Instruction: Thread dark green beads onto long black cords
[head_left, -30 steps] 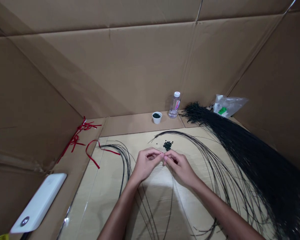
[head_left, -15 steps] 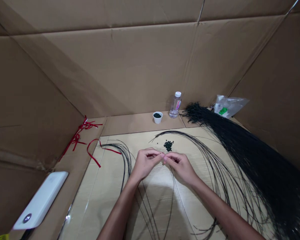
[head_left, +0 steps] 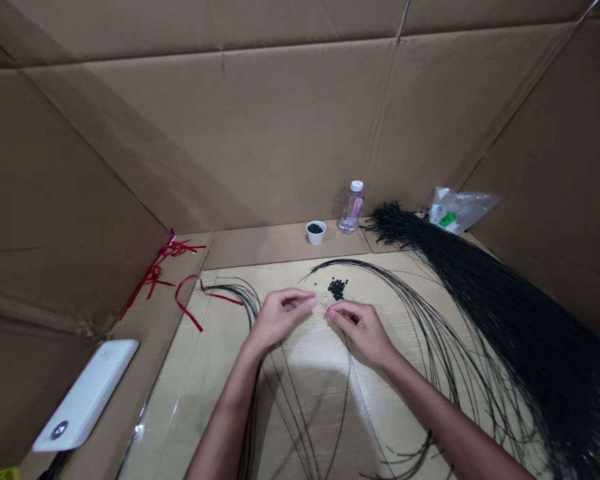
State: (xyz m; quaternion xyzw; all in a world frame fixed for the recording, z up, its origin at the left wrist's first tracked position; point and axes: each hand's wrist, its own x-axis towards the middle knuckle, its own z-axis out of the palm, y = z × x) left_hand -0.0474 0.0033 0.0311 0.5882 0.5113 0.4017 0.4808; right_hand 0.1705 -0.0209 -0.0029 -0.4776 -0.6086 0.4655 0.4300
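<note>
My left hand (head_left: 279, 319) and my right hand (head_left: 361, 328) rest over a pale board (head_left: 220, 373), fingertips a short gap apart. The right thumb and forefinger pinch the end of a thin black strand (head_left: 349, 373) that trails back toward me. The left fingers are curled in a pinch; whether anything small sits between them I cannot make out. A little heap of dark beads (head_left: 337, 289) lies just beyond the fingertips. More loose black strands (head_left: 253, 313) curve over the board on both sides.
A big bundle of black strands (head_left: 510, 313) fills the right side. At the back stand a white cup of beads (head_left: 315, 233), a small water bottle (head_left: 351, 207) and a plastic bag (head_left: 459, 208). Red ribbons (head_left: 166, 273) and a white power bank (head_left: 87, 394) lie left. Cardboard walls enclose everything.
The two hands, touching fingertip to fingertip before, have drawn slightly apart; the left hand moved left and a little away from the right.
</note>
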